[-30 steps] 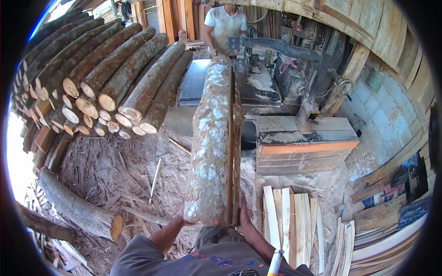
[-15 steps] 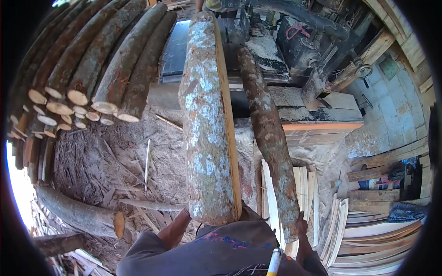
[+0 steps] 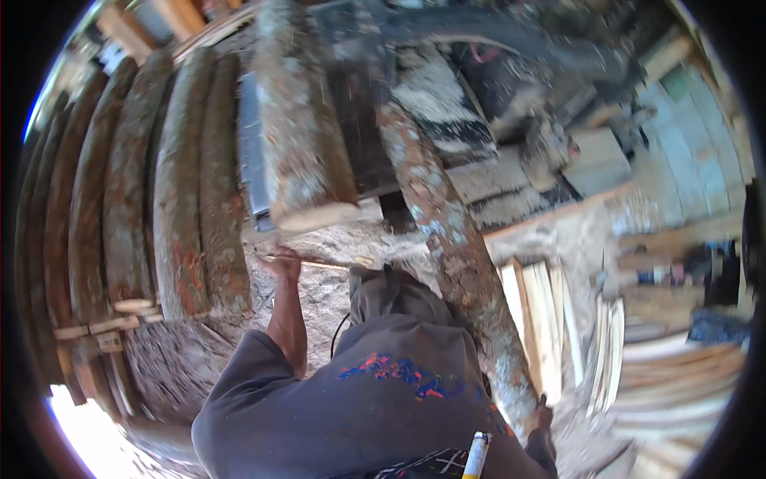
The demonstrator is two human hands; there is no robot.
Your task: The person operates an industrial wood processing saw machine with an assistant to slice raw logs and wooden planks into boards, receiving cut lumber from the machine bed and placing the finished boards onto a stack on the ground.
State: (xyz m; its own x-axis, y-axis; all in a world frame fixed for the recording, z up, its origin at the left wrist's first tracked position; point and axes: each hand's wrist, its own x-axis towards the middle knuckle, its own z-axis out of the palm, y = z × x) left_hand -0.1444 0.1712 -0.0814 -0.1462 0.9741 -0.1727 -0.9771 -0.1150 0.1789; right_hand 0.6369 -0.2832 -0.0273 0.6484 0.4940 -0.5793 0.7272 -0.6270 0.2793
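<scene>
A thick mottled log [image 3: 297, 120] lies over the dark saw table [image 3: 252, 152], its pale cut end toward me. My left hand [image 3: 279, 263] is just below that end, apart from it, fingers loosely spread and slightly blurred. My right hand [image 3: 538, 413] grips the near end of a narrow bark-covered slab [image 3: 439, 223], which slants from the saw table down along my right side. A thin stick lies behind my left hand.
Stacked logs [image 3: 179, 184] fill the left. Saw machinery [image 3: 542, 148] stands at the upper right beside a block wall [image 3: 682, 148]. Pale cut boards [image 3: 535, 319] and more stacked strips [image 3: 670, 375] lie at lower right; loose wood covers the lower-left ground.
The thick log has moved forward onto the table, out of my left hand. The slab in my right hand has separated from it and swung right. The view has shifted and blurred.
</scene>
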